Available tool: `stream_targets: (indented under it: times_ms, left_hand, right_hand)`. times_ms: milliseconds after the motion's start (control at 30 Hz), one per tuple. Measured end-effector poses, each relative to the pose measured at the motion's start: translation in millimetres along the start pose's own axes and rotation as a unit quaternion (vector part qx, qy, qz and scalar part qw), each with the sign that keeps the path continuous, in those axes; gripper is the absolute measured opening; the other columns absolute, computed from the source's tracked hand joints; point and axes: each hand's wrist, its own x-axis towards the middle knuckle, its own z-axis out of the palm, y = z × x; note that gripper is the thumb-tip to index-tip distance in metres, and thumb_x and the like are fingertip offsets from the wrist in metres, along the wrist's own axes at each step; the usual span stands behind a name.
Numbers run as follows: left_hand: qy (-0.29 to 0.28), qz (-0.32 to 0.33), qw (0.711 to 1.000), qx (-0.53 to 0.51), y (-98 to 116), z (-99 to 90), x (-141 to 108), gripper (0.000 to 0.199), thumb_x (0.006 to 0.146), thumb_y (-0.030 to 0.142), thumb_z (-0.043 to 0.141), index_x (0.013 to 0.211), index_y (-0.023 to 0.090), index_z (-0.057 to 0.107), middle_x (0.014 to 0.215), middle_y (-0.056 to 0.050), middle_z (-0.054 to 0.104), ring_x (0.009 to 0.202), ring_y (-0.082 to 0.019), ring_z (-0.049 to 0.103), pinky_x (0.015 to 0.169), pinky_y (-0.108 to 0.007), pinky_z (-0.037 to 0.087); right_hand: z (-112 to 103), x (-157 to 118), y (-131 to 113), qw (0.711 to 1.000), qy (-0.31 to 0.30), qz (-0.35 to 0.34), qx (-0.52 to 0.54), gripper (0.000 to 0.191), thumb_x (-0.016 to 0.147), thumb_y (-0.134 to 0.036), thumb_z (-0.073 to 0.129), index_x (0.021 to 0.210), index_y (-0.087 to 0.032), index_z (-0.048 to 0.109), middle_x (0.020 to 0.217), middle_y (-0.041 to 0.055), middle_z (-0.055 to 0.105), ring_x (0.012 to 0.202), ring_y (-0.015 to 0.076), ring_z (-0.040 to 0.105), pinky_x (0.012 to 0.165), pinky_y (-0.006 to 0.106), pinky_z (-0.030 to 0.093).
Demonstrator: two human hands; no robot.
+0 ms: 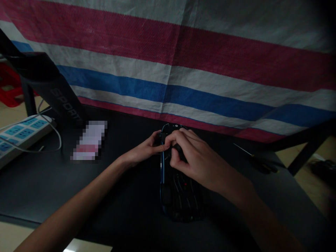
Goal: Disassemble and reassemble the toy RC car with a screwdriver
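A toy car [181,199], black with blue along its side, lies on the black tabletop with what looks like its underside facing up. A small red spot shows near its middle. My left hand [151,145] grips the car's left edge near the far end, thumb on top and fingers against the side. Over the far half of the car, my right hand [193,154] is closed, with thumb and forefinger bent together. Whatever lies between those fingertips is hidden in the dim light. The right hand also covers part of the car beneath it.
To the right lies a screwdriver [245,149] with a dark handle. A blurred-out phone-like rectangle [90,140] rests on the left, beside a white power strip [34,129] with its cable. A black post [63,94] marked SPORT stands behind them. Striped sheeting [168,80] closes off the back.
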Motion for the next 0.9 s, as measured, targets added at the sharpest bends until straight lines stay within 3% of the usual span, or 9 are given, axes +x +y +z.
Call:
stream_targets:
  times_ms: [133, 200, 267, 333, 467, 567, 700, 800, 900]
  left_hand:
    - [0.005, 0.006, 1.000, 0.003, -0.5, -0.1, -0.3, 0.065, 0.081, 0.030, 0.081, 0.139, 0.021, 0.051, 0.138, -0.010, 0.061, 0.137, -0.032, 0.050, 0.117, -0.048, 0.037]
    - [0.007, -0.003, 1.000, 0.005, -1.1, 0.2, -0.3, 0.066, 0.083, 0.031, 0.080, 0.141, 0.021, 0.050, 0.139, -0.010, 0.061, 0.135, -0.031, 0.053, 0.116, -0.047, 0.039]
    - [0.008, -0.010, 1.000, -0.001, -2.0, 0.5, -0.2, 0.067, 0.085, 0.031, 0.079, 0.143, 0.021, 0.047, 0.140, -0.011, 0.060, 0.132, -0.029, 0.055, 0.114, -0.046, 0.041]
    - [0.012, -0.012, 1.000, -0.008, -2.8, 0.5, -0.2, 0.068, 0.085, 0.032, 0.079, 0.145, 0.021, 0.046, 0.142, -0.011, 0.060, 0.130, -0.028, 0.056, 0.112, -0.044, 0.043]
    - [0.013, -0.015, 1.000, -0.002, -2.2, 0.2, 0.3, 0.067, 0.085, 0.032, 0.079, 0.143, 0.022, 0.048, 0.136, -0.010, 0.062, 0.127, -0.028, 0.057, 0.109, -0.043, 0.044]
    - [0.008, -0.016, 1.000, 0.001, 0.2, 0.8, 1.0, 0.059, 0.083, 0.030, 0.080, 0.135, 0.020, 0.052, 0.125, -0.008, 0.065, 0.122, -0.027, 0.058, 0.105, -0.041, 0.045]
    - [0.002, 0.002, 1.000, 0.000, 2.4, 1.9, 1.0, 0.050, 0.083, 0.030, 0.081, 0.125, 0.019, 0.056, 0.123, -0.008, 0.064, 0.120, -0.027, 0.058, 0.102, -0.038, 0.046]
    - [0.001, 0.005, 1.000, 0.002, 1.3, 1.3, 0.3, 0.054, 0.084, 0.031, 0.079, 0.131, 0.020, 0.054, 0.127, -0.008, 0.064, 0.122, -0.027, 0.058, 0.103, -0.039, 0.046]
    - [0.004, -0.007, 1.000, 0.007, -1.4, -0.3, -0.2, 0.063, 0.085, 0.028, 0.076, 0.140, 0.022, 0.049, 0.128, -0.008, 0.065, 0.124, -0.027, 0.058, 0.105, -0.042, 0.046]
  right_hand:
    - [-5.3, 0.7, -4.9, 1.000, -0.025, 0.010, 0.012, 0.016, 0.093, -0.008, 0.049, 0.099, -0.020, 0.057, 0.098, 0.0047, 0.063, 0.099, 0.0210, 0.058, 0.091, 0.035, 0.045]
    - [-4.8, -0.1, -5.5, 0.999, -0.023, 0.048, -0.008, 0.013, 0.098, -0.015, 0.048, 0.095, -0.022, 0.059, 0.087, 0.0017, 0.065, 0.085, 0.0190, 0.061, 0.078, 0.033, 0.044]
    - [-1.3, -1.2, -4.8, 0.994, -0.002, 0.099, -0.052, 0.019, 0.104, -0.027, 0.048, 0.091, -0.023, 0.062, 0.073, -0.0011, 0.063, 0.065, 0.0165, 0.058, 0.061, 0.032, 0.035]
    - [4.1, -1.8, -3.9, 0.988, 0.035, 0.121, -0.092, 0.027, 0.107, -0.035, 0.048, 0.089, -0.023, 0.064, 0.064, -0.0019, 0.061, 0.055, 0.0156, 0.054, 0.056, 0.034, 0.027]
    - [11.0, -0.3, -2.7, 0.994, 0.047, 0.071, -0.065, 0.017, 0.106, -0.023, 0.048, 0.098, -0.019, 0.063, 0.082, 0.0036, 0.069, 0.074, 0.0184, 0.064, 0.068, 0.033, 0.040]
    - [8.1, 0.5, -1.1, 0.999, 0.026, 0.027, -0.036, 0.011, 0.103, -0.016, 0.048, 0.101, -0.018, 0.059, 0.093, 0.0067, 0.068, 0.090, 0.0214, 0.063, 0.083, 0.035, 0.045]
    - [1.4, -0.4, -1.3, 1.000, 0.012, 0.010, -0.003, 0.013, 0.095, -0.009, 0.050, 0.102, -0.018, 0.055, 0.099, 0.0067, 0.064, 0.100, 0.0212, 0.061, 0.089, 0.034, 0.047]
    - [1.0, -1.4, -4.8, 0.997, 0.009, 0.069, -0.040, 0.007, 0.097, -0.016, 0.052, 0.097, -0.021, 0.058, 0.087, 0.0023, 0.064, 0.085, 0.0194, 0.063, 0.075, 0.032, 0.046]
    - [3.4, -2.4, -7.8, 0.992, 0.007, 0.102, -0.070, 0.016, 0.105, -0.030, 0.050, 0.096, -0.023, 0.061, 0.074, -0.0011, 0.063, 0.065, 0.0167, 0.060, 0.061, 0.032, 0.039]
